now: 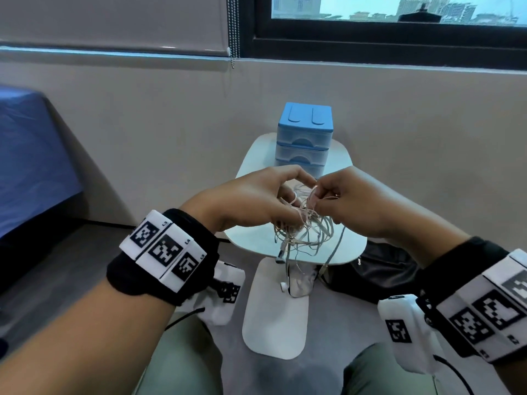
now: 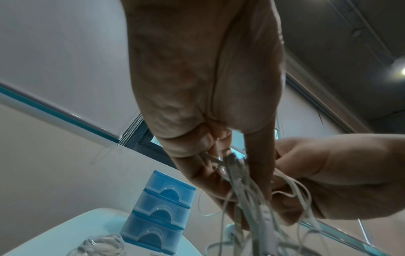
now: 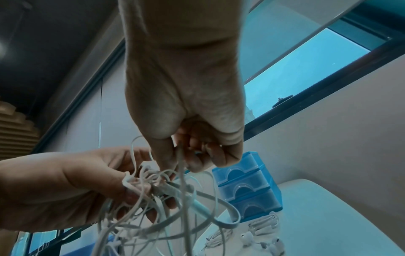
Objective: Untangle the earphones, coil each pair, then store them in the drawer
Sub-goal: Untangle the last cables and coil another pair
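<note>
A tangle of white earphone cables (image 1: 302,232) hangs in the air above the small white table (image 1: 251,238). My left hand (image 1: 256,195) holds the bunch from the left, cords looped over its curled fingers (image 3: 131,188). My right hand (image 1: 342,201) pinches strands (image 3: 179,155) at the top of the knot between thumb and fingers. Loose ends and a plug (image 1: 281,256) dangle below the table edge. The blue three-drawer box (image 1: 303,138) stands at the back of the table, all drawers closed. Other white earphones (image 3: 260,239) lie on the table in front of the box.
A dark bag (image 1: 379,266) lies on the floor right of the table. The table's white foot (image 1: 273,317) stretches toward my knees. A blue-covered surface (image 1: 31,155) stands at the left. The wall and a window (image 1: 399,12) are behind the table.
</note>
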### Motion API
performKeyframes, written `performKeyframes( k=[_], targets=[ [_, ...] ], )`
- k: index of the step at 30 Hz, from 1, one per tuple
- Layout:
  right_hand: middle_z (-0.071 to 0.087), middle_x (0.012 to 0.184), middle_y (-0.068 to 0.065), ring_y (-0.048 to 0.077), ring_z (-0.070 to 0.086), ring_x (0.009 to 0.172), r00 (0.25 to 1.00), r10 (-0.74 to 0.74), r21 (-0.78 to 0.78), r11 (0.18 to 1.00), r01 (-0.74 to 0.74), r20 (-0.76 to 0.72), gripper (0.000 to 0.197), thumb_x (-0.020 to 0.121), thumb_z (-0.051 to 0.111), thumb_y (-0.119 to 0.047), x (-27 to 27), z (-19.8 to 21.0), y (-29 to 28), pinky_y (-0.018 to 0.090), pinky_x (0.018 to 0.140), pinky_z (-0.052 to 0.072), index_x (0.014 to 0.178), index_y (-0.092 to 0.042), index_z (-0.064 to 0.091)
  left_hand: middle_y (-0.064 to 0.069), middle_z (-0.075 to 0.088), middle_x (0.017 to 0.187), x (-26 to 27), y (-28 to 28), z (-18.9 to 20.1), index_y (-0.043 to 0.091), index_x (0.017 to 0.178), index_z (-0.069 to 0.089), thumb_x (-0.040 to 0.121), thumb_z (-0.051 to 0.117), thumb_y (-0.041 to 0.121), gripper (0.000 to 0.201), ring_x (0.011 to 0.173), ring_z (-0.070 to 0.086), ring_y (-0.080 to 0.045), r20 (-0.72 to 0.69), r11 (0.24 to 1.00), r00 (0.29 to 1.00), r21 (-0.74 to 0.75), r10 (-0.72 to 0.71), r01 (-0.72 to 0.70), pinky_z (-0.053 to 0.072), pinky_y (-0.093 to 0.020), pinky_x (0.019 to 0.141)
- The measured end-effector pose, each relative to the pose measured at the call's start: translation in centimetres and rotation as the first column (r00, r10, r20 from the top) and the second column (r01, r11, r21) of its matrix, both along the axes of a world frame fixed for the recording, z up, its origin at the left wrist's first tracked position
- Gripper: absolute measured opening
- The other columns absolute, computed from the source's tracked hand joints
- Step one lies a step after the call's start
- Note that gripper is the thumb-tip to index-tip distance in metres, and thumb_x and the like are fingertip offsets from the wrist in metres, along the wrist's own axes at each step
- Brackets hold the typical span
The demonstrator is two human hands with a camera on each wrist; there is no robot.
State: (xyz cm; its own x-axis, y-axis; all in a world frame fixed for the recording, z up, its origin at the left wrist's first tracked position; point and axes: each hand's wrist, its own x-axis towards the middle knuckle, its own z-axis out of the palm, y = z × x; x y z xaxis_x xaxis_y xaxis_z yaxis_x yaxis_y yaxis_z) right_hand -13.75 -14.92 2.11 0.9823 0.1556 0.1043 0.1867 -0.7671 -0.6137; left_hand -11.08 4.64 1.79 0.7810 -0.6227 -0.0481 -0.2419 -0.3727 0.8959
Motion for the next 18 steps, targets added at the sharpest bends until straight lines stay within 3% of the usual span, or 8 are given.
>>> performKeyframes(
  k=[2,4,6,10,12,14,18],
  targets=[
    [0.065,0.064,-0.005,0.012,0.058,0.062,0.999,0.029,-0.013,1.000,-0.029,-0.027,0.018,0.089,0.070,-0.016,-0.4,0.0,-0.2,0.033,0.065,0.050,0.072,-0.020,0.072,-0.030,0.065,0.107,-0.1,0.3,0.2,0.022,0.133,0.059,0.084,0.069,-0.002,0.055,0.088,0.067,-0.024,-0.110,0.999,0.994,-0.049,-0.017,0.011,0.058,-0.042,0.086],
    [0.064,0.065,-0.004,0.010,0.055,0.060,0.995,0.070,-0.047,0.996,-0.073,-0.066,0.012,0.089,0.073,-0.020,-0.9,0.1,-0.3,0.024,0.060,0.046,0.078,-0.018,0.075,-0.021,0.064,0.102,-0.2,0.3,0.2,0.020,0.132,0.059,0.081,0.060,0.005,0.054,0.088,0.065,-0.025,-0.196,0.996,0.981,-0.083,-0.003,-0.014,0.057,-0.037,0.083],
    [0.064,0.067,-0.001,0.009,0.053,0.060,0.992,0.099,-0.069,0.992,-0.104,-0.073,0.011,0.089,0.076,-0.024,-1.4,0.3,-0.3,0.020,0.057,0.044,0.080,-0.016,0.075,-0.017,0.063,0.104,-0.3,0.2,0.2,0.020,0.131,0.061,0.091,0.051,0.003,0.045,0.087,0.063,-0.025,-0.223,0.995,0.974,-0.088,0.029,-0.050,0.058,-0.035,0.079],
    [0.064,0.066,-0.002,0.006,0.051,0.058,0.997,0.080,-0.065,0.995,-0.081,-0.014,0.011,0.086,0.078,-0.025,-1.6,0.5,-0.2,0.025,0.062,0.048,0.076,-0.021,0.075,-0.017,0.059,0.103,-0.6,0.1,0.0,0.018,0.132,0.061,0.094,0.039,-0.013,0.054,0.089,0.063,-0.026,-0.164,0.998,0.986,-0.053,0.035,-0.044,0.061,-0.035,0.078],
    [0.057,0.055,-0.009,0.004,0.048,0.053,0.997,0.065,-0.080,0.995,-0.063,0.033,0.011,0.084,0.078,-0.024,-1.7,0.3,0.0,0.017,0.055,0.042,0.074,-0.023,0.075,-0.016,0.056,0.101,-0.7,0.0,0.0,0.016,0.132,0.060,0.091,0.040,-0.019,0.058,0.087,0.062,-0.024,-0.143,0.999,0.990,-0.041,0.013,-0.019,0.061,-0.031,0.076],
    [0.053,0.051,-0.011,0.004,0.047,0.051,0.996,0.052,-0.090,0.995,-0.046,0.074,0.012,0.083,0.078,-0.022,-1.9,0.0,0.3,0.013,0.050,0.038,0.072,-0.024,0.075,-0.014,0.057,0.096,-0.9,-0.1,0.0,0.015,0.131,0.060,0.091,0.043,-0.019,0.055,0.085,0.064,-0.023,-0.130,0.999,0.991,-0.039,0.015,-0.020,0.061,-0.033,0.078],
    [0.058,0.052,-0.018,0.000,0.052,0.054,0.991,0.034,-0.091,0.996,-0.023,0.130,0.015,0.083,0.079,-0.019,-2.4,-1.1,0.6,0.012,0.052,0.040,0.069,-0.024,0.074,-0.008,0.059,0.087,-1.2,-0.5,-0.2,0.015,0.128,0.061,0.091,0.046,-0.015,0.050,0.082,0.064,-0.022,-0.095,0.997,0.994,-0.037,0.059,-0.063,0.061,-0.044,0.087]
  ],
)
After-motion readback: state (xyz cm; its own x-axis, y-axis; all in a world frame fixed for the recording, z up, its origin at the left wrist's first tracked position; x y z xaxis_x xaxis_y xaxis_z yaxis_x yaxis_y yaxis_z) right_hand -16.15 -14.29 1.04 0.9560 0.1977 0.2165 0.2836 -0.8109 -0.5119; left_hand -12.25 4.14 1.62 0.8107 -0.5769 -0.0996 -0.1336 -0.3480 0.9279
